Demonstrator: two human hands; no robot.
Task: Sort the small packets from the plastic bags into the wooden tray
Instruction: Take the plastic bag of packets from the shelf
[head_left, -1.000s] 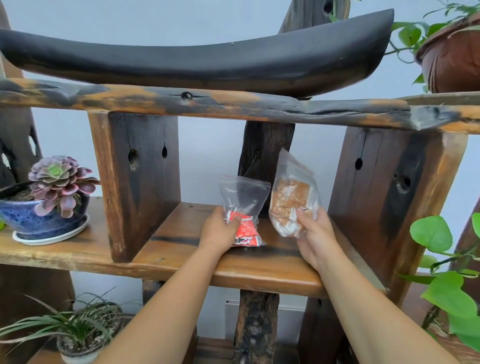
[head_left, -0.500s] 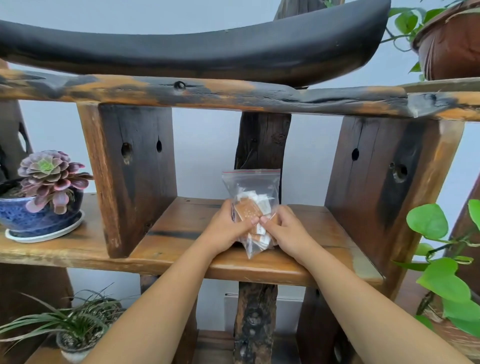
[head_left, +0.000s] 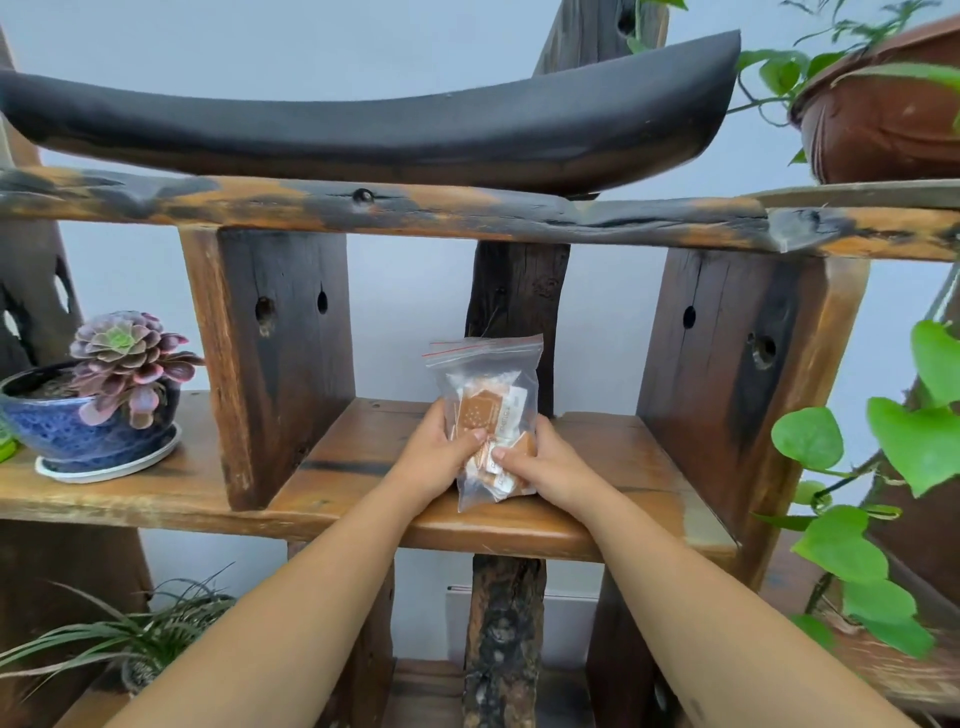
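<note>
A clear zip bag (head_left: 493, 387) with a red seal line stands upright on the wooden shelf (head_left: 613, 447). It holds several small brown and white packets. My left hand (head_left: 434, 460) grips its left side and my right hand (head_left: 548, 467) grips its right side, thumbs pressed on the front. The second bag, with red packets, is hidden behind the front one. A long dark curved wooden tray (head_left: 363, 130) rests on the beam above.
Thick wooden uprights (head_left: 280, 358) (head_left: 727, 374) wall the compartment on both sides. A succulent in a blue pot (head_left: 104, 410) stands on the shelf at the left. A grassy plant (head_left: 130, 639) is below, green vine leaves (head_left: 914, 441) at the right, a brown pot (head_left: 883, 119) upper right.
My hands held two bags apart, red packets left and brown packets right. They came together at the shelf's middle, and now both hands clasp the stacked bags with the brown one in front.
</note>
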